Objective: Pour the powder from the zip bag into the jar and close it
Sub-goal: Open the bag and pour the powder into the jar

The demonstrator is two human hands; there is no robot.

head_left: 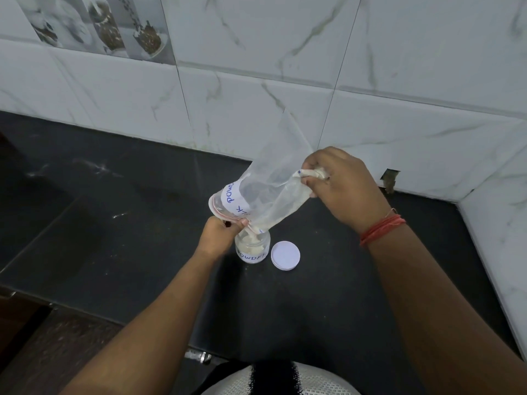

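Note:
A clear zip bag [268, 183] with a white handwritten label is tipped mouth-down over a small clear jar [252, 248] on the black counter. Off-white powder runs from the bag's lower corner into the jar, which holds some powder and bears a label. My left hand [218, 233] pinches the bag's red zip edge just above the jar's mouth. My right hand [339, 183] grips the raised bottom end of the bag, bunching it. The jar's white round lid [285, 255] lies flat on the counter just right of the jar.
The black stone counter [128, 223] runs to a white marble-tiled wall [285, 67] at the back and right. A chipped hole [389, 181] shows at the wall's base. The counter's front edge and a metal fitting [199, 357] lie below.

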